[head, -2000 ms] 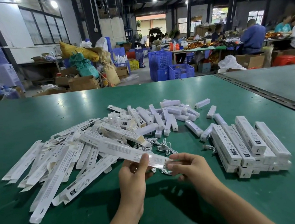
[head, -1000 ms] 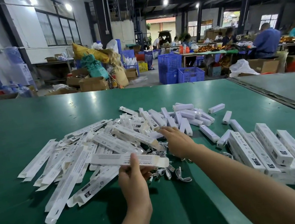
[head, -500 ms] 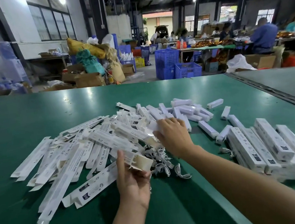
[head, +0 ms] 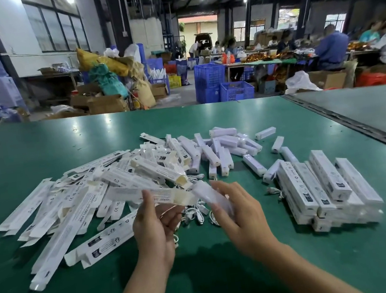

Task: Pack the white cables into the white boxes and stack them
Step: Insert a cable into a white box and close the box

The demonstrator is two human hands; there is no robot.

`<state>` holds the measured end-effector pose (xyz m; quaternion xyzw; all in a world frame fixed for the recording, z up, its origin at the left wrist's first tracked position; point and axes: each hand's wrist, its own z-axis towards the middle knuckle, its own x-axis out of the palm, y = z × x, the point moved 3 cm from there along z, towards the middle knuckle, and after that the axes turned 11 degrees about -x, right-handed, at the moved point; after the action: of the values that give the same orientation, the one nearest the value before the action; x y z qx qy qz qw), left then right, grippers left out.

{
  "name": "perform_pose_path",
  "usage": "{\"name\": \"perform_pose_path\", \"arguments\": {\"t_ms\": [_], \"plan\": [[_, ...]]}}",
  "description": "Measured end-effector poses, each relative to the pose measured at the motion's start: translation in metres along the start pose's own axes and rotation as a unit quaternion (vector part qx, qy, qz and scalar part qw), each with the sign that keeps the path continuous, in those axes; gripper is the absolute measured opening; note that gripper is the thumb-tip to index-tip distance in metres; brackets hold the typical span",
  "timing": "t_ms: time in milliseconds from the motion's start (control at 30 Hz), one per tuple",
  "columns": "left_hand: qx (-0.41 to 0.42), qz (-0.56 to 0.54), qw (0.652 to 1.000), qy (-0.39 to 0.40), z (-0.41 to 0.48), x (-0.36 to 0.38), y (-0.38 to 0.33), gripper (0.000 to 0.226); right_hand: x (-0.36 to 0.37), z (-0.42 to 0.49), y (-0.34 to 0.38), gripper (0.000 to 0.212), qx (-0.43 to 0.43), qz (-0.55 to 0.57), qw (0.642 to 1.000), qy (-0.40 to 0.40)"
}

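Box (head: pixel 169 197) gripped by the left hand (head: pixel 153 226) now faces a white bar (head: pixel 206 193), freshly fetched and held in the fingers of the right hand (head: pixel 241 214), ready for insertion.

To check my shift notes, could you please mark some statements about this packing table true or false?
1. The left hand holds a box. True.
2. The right hand is empty. False: it grips a white bar.
3. The stack lies right of both hands. True.
4. The table is red. False: it is green.
5. Cables lie on the table between the hands. True.
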<state>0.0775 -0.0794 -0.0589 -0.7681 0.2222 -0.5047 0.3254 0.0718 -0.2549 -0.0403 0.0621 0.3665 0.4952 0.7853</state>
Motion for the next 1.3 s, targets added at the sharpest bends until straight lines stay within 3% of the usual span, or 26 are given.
{"name": "perform_pose_path", "arguments": {"t_ms": [333, 500, 633, 800, 900, 967, 1100, 1300], "plan": [[0.053, 0.092, 0.993, -0.045, -0.006, 0.000, 0.003, 0.043, 0.001, -0.013, -0.006, 0.024, 0.062, 0.080, 0.993, 0.058], [0.064, 0.147, 0.987, -0.029, -0.010, 0.002, 0.004, 0.022, -0.003, -0.012, -0.010, 0.026, 0.085, 0.108, 0.990, 0.034], [0.092, 0.190, 0.977, 0.020, -0.013, 0.006, 0.008, 0.033, -0.005, -0.011, -0.010, 0.028, 0.115, 0.141, 0.983, 0.024], [0.105, 0.196, 0.973, 0.061, -0.014, 0.008, 0.016, 0.040, -0.003, -0.011, -0.013, 0.035, 0.186, 0.217, 0.958, -0.018], [0.112, 0.181, 0.974, 0.072, -0.015, 0.008, 0.020, 0.044, -0.002, -0.011, -0.019, 0.046, 0.248, 0.309, 0.915, -0.073], [0.124, 0.178, 0.973, 0.079, -0.016, 0.008, 0.022, 0.042, -0.004, -0.011, -0.024, 0.049, 0.294, 0.304, 0.897, -0.132], [0.163, 0.205, 0.962, 0.071, -0.017, 0.010, 0.026, 0.029, -0.003, -0.014, -0.034, 0.035, 0.347, 0.316, 0.865, -0.178], [0.190, 0.233, 0.952, 0.058, -0.015, 0.010, 0.030, 0.024, -0.005, -0.014, -0.030, 0.023, 0.338, 0.312, 0.871, -0.173]]}}
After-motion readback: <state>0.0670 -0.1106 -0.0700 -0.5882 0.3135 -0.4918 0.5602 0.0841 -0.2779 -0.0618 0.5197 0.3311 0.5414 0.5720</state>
